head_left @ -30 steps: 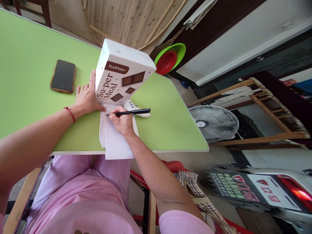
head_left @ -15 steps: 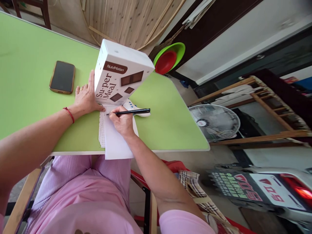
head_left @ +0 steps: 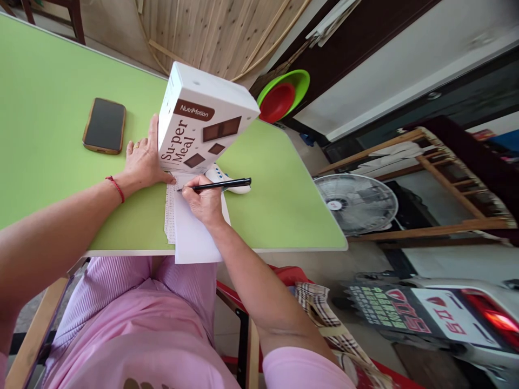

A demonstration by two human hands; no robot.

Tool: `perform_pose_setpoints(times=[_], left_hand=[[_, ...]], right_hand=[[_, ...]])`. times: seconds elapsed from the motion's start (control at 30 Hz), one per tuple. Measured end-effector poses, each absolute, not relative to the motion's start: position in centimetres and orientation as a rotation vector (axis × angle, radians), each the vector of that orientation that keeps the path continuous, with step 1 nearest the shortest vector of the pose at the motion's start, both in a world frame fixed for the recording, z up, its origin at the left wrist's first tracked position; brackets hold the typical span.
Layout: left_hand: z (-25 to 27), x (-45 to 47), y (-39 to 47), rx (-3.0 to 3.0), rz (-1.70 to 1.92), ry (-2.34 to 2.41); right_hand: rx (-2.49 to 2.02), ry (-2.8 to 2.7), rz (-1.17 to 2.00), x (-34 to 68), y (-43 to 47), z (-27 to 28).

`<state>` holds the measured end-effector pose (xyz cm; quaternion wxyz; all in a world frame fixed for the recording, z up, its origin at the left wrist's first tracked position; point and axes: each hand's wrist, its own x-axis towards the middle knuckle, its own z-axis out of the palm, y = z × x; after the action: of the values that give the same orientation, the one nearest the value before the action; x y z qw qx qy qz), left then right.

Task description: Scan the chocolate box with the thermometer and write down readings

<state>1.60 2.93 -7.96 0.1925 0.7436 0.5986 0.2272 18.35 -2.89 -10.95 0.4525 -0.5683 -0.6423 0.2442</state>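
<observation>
My right hand (head_left: 206,205) is closed round a black pen (head_left: 227,184), its tip on the left part of a white sheet of paper (head_left: 198,237). The sheet's lower end overhangs the table edge. A strip of paper with rows of small print (head_left: 171,216) shows along its left side. My left hand (head_left: 142,162) lies spread on the table, its index finger along the side of a standing white NutriMotion box (head_left: 206,113), its thumb at the top of the printed strip. Behind my right hand, partly hidden, is a white object with blue dots (head_left: 237,189).
A phone in a brown case (head_left: 105,125) lies left of the box on the green table (head_left: 284,210). Past the right edge stand a fan (head_left: 348,202) and a wooden frame (head_left: 458,189). Green and red basins (head_left: 279,102) are beyond the far edge.
The view has shifted very slightly. My left hand, the box and the pen in my right hand keep nearly the same places.
</observation>
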Motion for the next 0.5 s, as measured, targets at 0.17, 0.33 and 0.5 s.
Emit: perform_pose_setpoints(times=[0.17, 0.33, 0.5], left_hand=[[-7.91, 1.61, 2.91, 2.077, 0.630, 1.676], [-7.69, 1.60, 2.81, 2.074, 0.631, 1.665], [-7.74, 1.63, 2.90, 2.076, 0.611, 1.680]], right_hand=[[-1.410, -1.591, 0.605, 18.36, -2.96, -10.90], [-1.382, -1.548, 0.605, 18.62, -2.96, -11.05], [-1.386, -1.478, 0.606, 18.98, -2.89, -11.23]])
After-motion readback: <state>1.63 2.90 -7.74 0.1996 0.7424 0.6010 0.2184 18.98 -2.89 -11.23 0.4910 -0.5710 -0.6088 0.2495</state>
